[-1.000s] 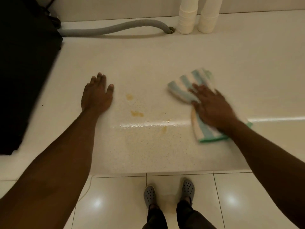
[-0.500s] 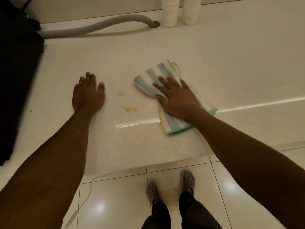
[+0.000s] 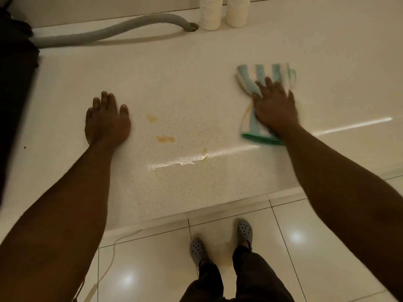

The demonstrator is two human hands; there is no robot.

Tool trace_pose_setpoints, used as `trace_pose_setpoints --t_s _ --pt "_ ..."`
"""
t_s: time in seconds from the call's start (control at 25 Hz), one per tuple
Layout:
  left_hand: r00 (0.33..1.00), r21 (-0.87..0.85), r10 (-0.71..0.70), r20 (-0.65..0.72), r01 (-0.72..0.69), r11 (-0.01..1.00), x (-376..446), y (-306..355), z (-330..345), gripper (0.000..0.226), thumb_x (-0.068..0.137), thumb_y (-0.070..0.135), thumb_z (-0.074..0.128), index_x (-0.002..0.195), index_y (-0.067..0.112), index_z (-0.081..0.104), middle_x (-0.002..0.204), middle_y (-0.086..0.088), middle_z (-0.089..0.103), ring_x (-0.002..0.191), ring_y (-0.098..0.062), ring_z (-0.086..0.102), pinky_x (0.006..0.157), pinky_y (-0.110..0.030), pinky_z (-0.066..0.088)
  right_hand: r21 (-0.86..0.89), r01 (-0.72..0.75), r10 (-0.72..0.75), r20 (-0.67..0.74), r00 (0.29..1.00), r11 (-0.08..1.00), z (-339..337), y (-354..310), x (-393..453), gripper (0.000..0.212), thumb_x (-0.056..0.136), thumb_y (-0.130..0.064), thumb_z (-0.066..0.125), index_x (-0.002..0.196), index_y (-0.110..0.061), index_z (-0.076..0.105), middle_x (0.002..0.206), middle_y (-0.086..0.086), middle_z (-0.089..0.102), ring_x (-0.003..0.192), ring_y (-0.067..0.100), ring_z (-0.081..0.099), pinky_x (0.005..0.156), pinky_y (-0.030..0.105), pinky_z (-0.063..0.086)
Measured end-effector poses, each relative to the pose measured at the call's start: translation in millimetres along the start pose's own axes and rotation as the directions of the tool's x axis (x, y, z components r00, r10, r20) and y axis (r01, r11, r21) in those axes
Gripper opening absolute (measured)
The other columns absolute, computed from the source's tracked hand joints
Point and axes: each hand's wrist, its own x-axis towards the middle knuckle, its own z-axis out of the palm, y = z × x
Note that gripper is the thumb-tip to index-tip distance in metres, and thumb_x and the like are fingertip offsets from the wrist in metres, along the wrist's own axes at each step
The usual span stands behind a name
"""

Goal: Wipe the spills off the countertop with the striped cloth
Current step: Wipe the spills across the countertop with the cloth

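On the speckled pale countertop (image 3: 174, 83), from the fingers outward:

- Right hand (image 3: 275, 107): palm down on the striped cloth (image 3: 265, 83), fingers (image 3: 268, 84) spread flat and pressing it to the surface, not curled around it; outline blurred.
- Striped cloth: blue-and-cream bands with a green hem at the near edge; bunched under the palm, far end fanned out beyond the fingertips; lies right of centre, well apart from the stains.
- Left hand (image 3: 106, 122): palm flat on bare countertop, fingers extended and close together, holding nothing.
- Spills: two amber patches, one (image 3: 152, 118) just right of the left thumb, one (image 3: 165, 138) nearer the front edge; a small third spot (image 3: 205, 151) at the end of a glistening wet streak (image 3: 178, 162). All sit between the two hands.
- Grey corrugated hose (image 3: 113, 32): along the back of the counter, its end entering a hole.
- Two white cylinders (image 3: 222, 14): upright, side by side at the back wall, right of the hose end.
- Dark object (image 3: 15, 83): far left, unclear.
- Below the counter edge: glossy floor tiles (image 3: 316, 247), grey perforated clogs (image 3: 220, 240).
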Motion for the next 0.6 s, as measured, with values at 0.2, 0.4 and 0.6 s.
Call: trace_pose_setpoints --t_s 0.2,0.4,0.6 --pt "1.0 -0.001 -0.007 0.012 0.007 1.0 0.3 2.7 -0.8 0.064 0.098 0.046 0.013 0.153 0.013 0.01 0.163 -0.005 0.006 0.149 -0.026 0.007 0.12 -0.041 0.007 -0.001 0.222 -0.221 0.03 0.975 0.975 18.9 -97.6 -46.3 0.052 0.1 -0.041 0.028 0.151 -0.03 0.024 0.162 -0.003 0.018 0.149 0.021 0.015 0.118 0.05 0.008" --pt "0.999 -0.137 0.009 -0.037 -0.014 0.991 -6.2 2.7 -8.4 0.059 0.099 0.042 0.021 0.15 0.013 0.024 0.163 -0.002 0.01 0.145 -0.031 0.022 0.116 -0.048 0.021 -0.008 0.403 -0.4 0.096 0.911 0.915 18.7 -94.5 -114.1 0.052 0.1 -0.04 0.027 0.151 -0.032 0.019 0.163 -0.007 0.013 0.149 0.015 0.011 0.119 0.045 0.007" --pt "0.999 -0.224 0.033 -0.028 -0.039 0.974 -30.5 -1.0 -9.8 0.059 0.098 0.046 0.026 0.15 0.018 0.026 0.162 0.005 0.012 0.145 -0.022 0.024 0.114 -0.044 0.026 -0.066 0.282 -0.284 -0.031 0.958 0.957 -2.0 15.3 -108.5 0.05 0.099 -0.03 0.042 0.148 -0.028 0.032 0.158 -0.002 0.029 0.145 0.022 0.029 0.114 0.049 0.022"
